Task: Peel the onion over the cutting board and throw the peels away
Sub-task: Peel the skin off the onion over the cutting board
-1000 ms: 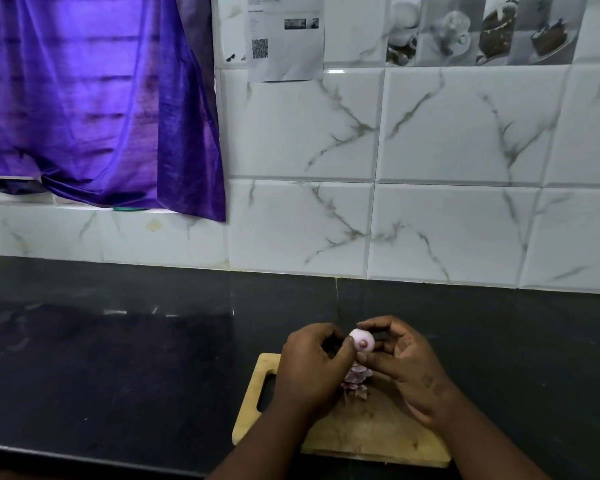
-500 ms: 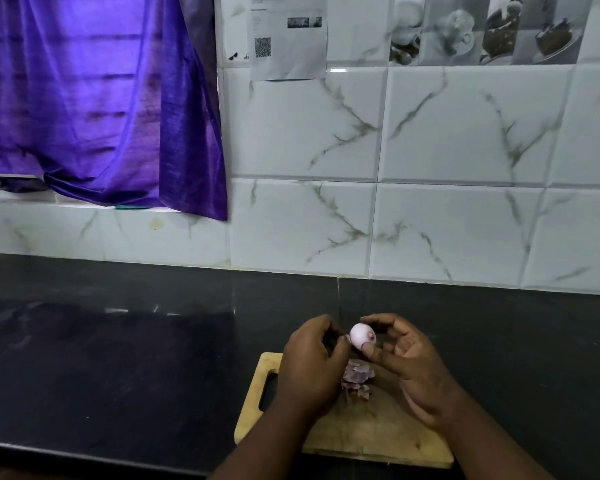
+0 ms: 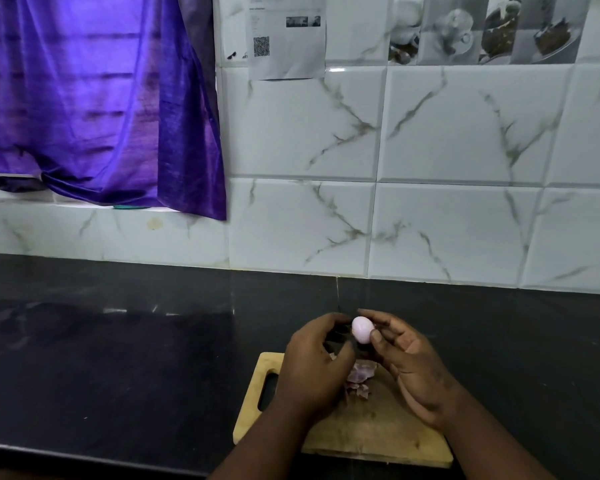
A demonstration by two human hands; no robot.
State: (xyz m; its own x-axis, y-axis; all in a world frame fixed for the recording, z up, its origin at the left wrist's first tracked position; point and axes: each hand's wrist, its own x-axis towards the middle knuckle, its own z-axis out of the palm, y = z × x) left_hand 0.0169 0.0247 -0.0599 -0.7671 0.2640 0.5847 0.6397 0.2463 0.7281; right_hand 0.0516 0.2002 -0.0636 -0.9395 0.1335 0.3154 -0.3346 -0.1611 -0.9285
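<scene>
A small peeled pale pink onion (image 3: 362, 329) is held above the far edge of the wooden cutting board (image 3: 378, 434). My right hand (image 3: 413, 362) pinches it between thumb and fingertips. My left hand (image 3: 316, 362) is curled just left of the onion, its fingertips close to it. Whether they touch it or hold a bit of skin is hidden. A small heap of purple onion peels (image 3: 360, 377) lies on the board under my hands.
The board lies at the front edge of a black stone counter (image 3: 118, 358). A white marble-tiled wall (image 3: 430, 220) stands behind it, and a purple curtain (image 3: 101, 98) hangs at the upper left.
Both hands have lifted the onion slightly and turned it, so its smooth side now faces me. My left thumb has drawn back from the onion. The peels have not moved.
</scene>
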